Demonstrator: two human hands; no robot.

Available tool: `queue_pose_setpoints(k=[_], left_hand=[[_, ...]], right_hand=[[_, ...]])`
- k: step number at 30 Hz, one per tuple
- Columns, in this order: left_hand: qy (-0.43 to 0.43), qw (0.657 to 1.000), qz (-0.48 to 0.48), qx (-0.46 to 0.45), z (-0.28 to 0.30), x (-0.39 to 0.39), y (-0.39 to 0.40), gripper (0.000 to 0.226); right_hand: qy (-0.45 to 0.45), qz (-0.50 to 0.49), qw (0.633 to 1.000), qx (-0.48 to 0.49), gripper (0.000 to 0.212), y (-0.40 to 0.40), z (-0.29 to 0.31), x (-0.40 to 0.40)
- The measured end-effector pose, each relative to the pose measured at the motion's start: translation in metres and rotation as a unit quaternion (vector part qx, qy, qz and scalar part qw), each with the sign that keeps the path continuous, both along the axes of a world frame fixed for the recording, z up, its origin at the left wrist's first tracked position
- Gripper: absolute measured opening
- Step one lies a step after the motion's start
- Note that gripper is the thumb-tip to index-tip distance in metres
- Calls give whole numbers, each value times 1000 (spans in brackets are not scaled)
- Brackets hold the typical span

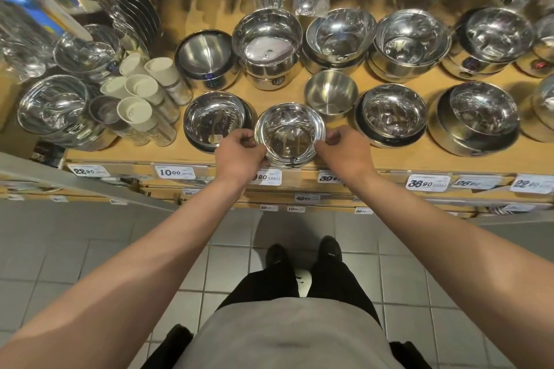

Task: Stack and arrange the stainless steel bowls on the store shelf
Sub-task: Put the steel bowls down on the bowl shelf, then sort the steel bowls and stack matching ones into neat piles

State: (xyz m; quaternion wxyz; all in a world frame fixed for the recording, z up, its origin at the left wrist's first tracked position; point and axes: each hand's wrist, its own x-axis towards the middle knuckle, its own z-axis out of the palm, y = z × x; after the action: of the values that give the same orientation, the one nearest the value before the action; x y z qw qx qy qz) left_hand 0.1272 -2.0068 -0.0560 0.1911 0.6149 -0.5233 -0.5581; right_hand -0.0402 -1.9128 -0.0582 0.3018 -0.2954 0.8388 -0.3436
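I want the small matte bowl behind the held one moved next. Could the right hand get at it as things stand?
Probably not yet: the right hand and left hand both grip the shiny bowl. Once freed, nothing blocks the matte bowl just beyond it.

Head view, steeply downward over the shelf (299,156), close in.

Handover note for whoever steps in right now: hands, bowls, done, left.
Left hand and right hand each grip a side of the rim of the small steel bowl at the front edge of the wooden shelf.
Done: bowl stacks line the back row and front row.
Left: seat the held bowl; a single matte bowl sits loose behind it.
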Motion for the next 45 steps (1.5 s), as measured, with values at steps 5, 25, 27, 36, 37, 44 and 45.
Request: queue_pose_setpoints(k=[5, 25, 27, 36, 37, 44, 45], left_hand=[[16, 1000, 1, 14, -2, 0, 2, 42], [59, 998, 27, 12, 0, 26, 18, 14], [64, 997, 28, 17, -1, 27, 21, 16], [74, 995, 43, 50, -9, 18, 31, 11], [73, 995, 43, 48, -11, 16, 31, 11], [63, 996, 61, 27, -17, 9, 33, 25], [60, 996, 64, 24, -17, 9, 33, 25]], right_hand=[[-117, -71, 991, -8, 6, 0, -4, 2], [-224, -144, 964, 2, 28, -21, 5, -34], [-240, -162, 957, 12, 36, -31, 4, -37], [-116, -207, 969, 77, 51, -62, -9, -37], [-108, -208, 968, 85, 51, -62, -9, -37], [-79, -235, 967, 64, 34, -62, 0, -40], [-83, -238, 967, 49, 31, -61, 2, -40]])
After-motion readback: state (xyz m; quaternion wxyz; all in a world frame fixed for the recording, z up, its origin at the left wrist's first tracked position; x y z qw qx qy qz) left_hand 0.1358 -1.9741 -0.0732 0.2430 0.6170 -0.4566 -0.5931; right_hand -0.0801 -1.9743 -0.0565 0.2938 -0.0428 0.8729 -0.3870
